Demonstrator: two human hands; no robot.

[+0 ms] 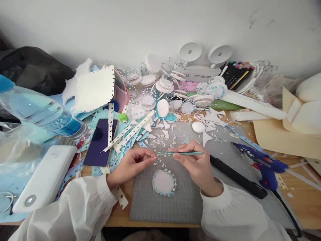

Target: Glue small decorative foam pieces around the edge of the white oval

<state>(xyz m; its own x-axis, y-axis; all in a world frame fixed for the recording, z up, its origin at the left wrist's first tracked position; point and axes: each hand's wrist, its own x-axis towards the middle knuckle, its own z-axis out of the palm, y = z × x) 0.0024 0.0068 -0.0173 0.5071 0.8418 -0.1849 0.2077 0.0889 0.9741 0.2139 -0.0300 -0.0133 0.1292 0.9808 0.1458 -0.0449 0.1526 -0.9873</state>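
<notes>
My right hand [194,164] holds teal tweezers [189,153] level, their tips pointing left. Those tips reach close to the pinched thumb and forefinger of my left hand [136,164]. A tiny pale bit shows at the left fingertips, too small to name. Below both hands, a round white disc [164,182] ringed with small blue and white stars lies flat on the grey cutting mat [150,211]. Loose small paper stars [159,142] are scattered on the mat just beyond my hands.
At the right lie a blue glue gun [263,164] and a black rod-shaped tool [238,177]. A phone [100,144], a white power bank [46,177], punched paper strips [132,130] and a water bottle [45,110] crowd the left. Decorated discs [165,85] pile up behind.
</notes>
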